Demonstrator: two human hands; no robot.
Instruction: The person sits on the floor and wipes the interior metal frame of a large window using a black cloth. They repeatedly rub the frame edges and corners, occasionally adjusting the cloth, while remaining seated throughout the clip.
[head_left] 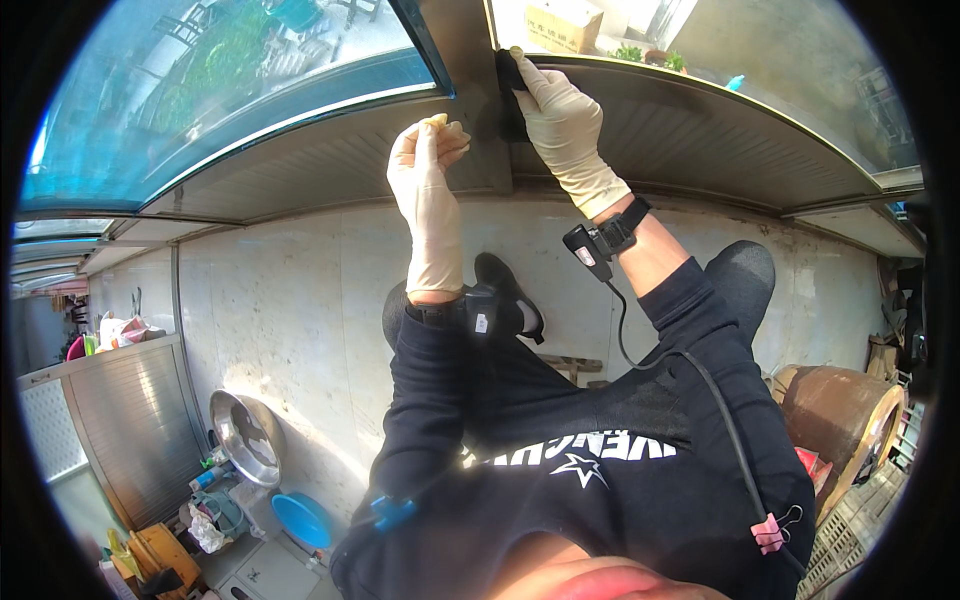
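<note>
Because the fisheye rim blacks out the corners, the head view runs off into darkness at its edges.

Item: 1 right hand (562, 118), in a pale glove; fingers closed on 1 black item (510, 72) at the window post (468, 45). The item's underside and lower end are lost against the dark frame; its kind cannot be told.

Item: 1 left hand (422, 170), likewise gloved, raised apart from the post; thumb and fingertips drawn together, the other fingers curled. Whether anything small sits in the pinch cannot be told.

Item: 2 window panes. The blue-tinted pane (250, 85), left, shows blurred greenery behind; the right pane (810, 70) is hazy. Beyond the frame, 1 carton (550, 28), cut off by the upper edge.

Item: 1 wrist strap (622, 228), right, black, with 1 cabled box (588, 252). The left wrist's strap is partly lost against the dark sleeve.

Item: 1 metal basin (245, 437), tilted; 1 blue basin (302, 520) near it, lower left.

Item: 1 brown barrel-shaped vessel (830, 408), right, partly hidden by the sleeve.
</note>
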